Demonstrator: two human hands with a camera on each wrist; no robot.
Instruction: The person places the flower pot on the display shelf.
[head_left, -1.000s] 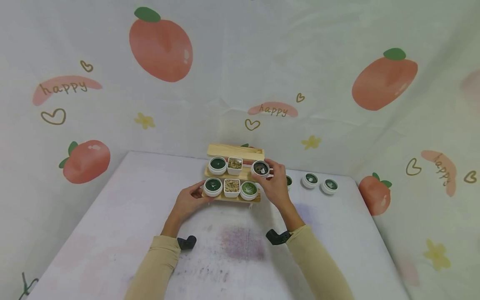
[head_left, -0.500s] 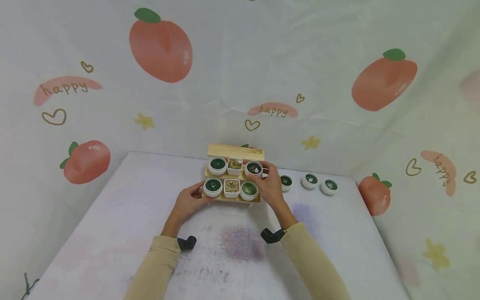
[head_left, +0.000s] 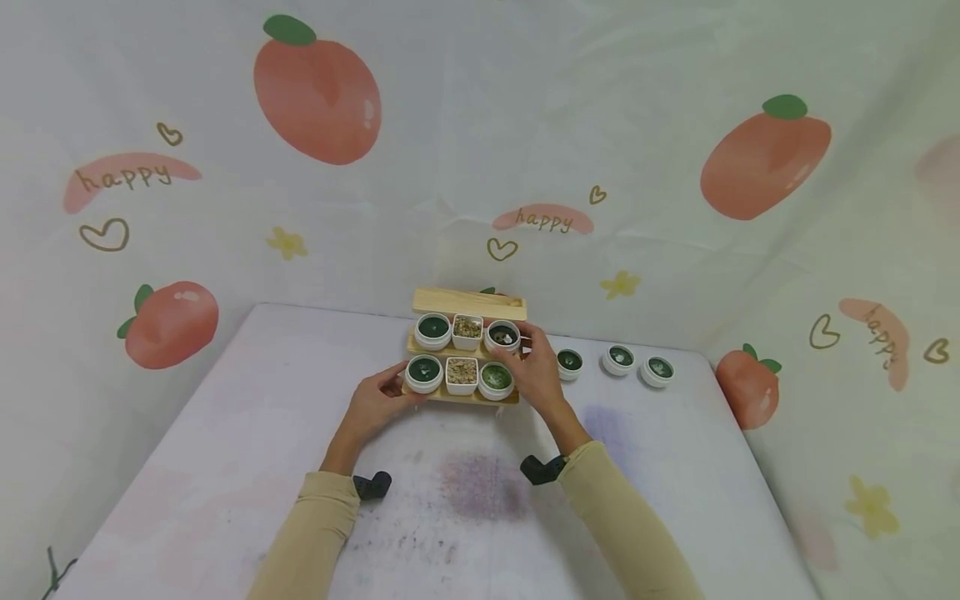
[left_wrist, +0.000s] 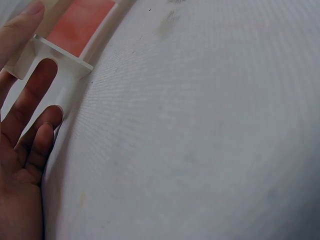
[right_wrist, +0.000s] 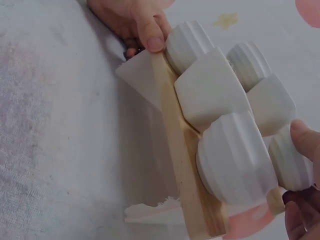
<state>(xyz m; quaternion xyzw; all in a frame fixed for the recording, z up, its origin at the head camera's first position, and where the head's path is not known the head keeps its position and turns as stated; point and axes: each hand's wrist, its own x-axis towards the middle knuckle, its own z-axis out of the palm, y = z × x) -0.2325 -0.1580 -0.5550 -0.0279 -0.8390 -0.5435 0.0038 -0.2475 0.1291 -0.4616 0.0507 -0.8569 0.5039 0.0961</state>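
A tiered wooden stand (head_left: 468, 302) bears small white pots on its lower two shelves. My left hand (head_left: 377, 402) grips its left end, the thumb on the wooden shelf edge and the fingers by the white side panel (left_wrist: 65, 57). My right hand (head_left: 538, 367) pinches a round white pot (head_left: 502, 334) with dark contents, at the right end of the middle shelf. Beside it on that shelf are a square pot (head_left: 467, 330) of tan granules and a green-filled round pot (head_left: 432, 328). On the lower shelf, a square pot (right_wrist: 212, 90) sits between round pots.
Several round white pots with green contents, one of them a far-right pot (head_left: 657, 372), stand on the table right of the stand. A fruit-printed cloth wall (head_left: 450, 150) rises behind the pale table (head_left: 315, 533).
My right hand has moved left with the round pot, bringing it from beside the middle shelf onto its right end. My left hand has kept its grip on the stand.
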